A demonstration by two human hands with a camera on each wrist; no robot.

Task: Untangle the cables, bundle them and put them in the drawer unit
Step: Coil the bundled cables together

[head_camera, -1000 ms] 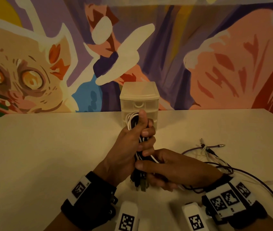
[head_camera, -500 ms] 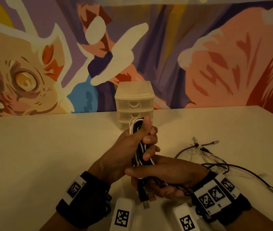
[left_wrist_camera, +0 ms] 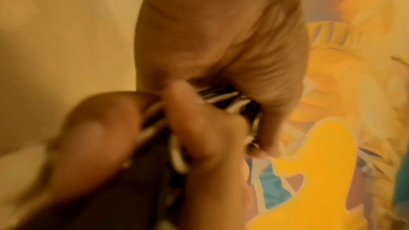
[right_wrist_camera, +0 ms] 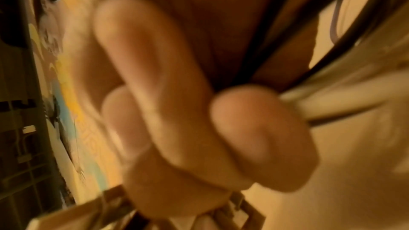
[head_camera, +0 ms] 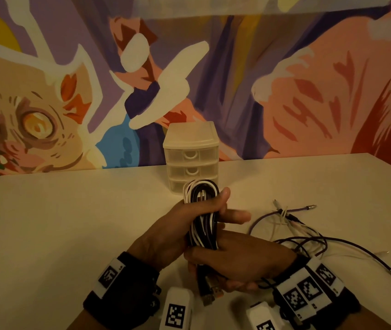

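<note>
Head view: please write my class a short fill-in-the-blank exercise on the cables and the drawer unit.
1. The folded cable bundle mixes black strands with ____ ones.
2. The drawer unit has ____ drawers, all pushed in.
3. Both the left hand and the right hand grip the ____.
4. The loose cables lie on the table to the ____ of the hands.

Missing words: white; three; bundle; right

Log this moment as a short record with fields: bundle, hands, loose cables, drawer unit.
bundle: coiled black and white cables, held upright above the table
left hand: grips the bundle's upper part
right hand: grips its lower end; plugs hang below
loose cables: tangled on the table, to the right
drawer unit: behind the bundle; the two visible drawers closed
</note>
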